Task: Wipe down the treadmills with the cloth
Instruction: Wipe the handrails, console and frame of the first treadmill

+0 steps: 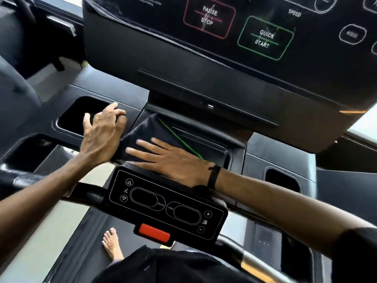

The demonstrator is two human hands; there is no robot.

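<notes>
The treadmill console (204, 78) is black, with a red-outlined PAUSE/STOP button (209, 17) and a green-outlined QUICK START button (265, 38), their lettering white. The cloth (146, 131) is dark, near black, crossed by a thin bright green line, and the handlebar control panel (165, 203) is black with fine white outlines and symbols (a red tab (154, 232) sits at its lower edge). A black band (213, 177) circles the wrist.
</notes>
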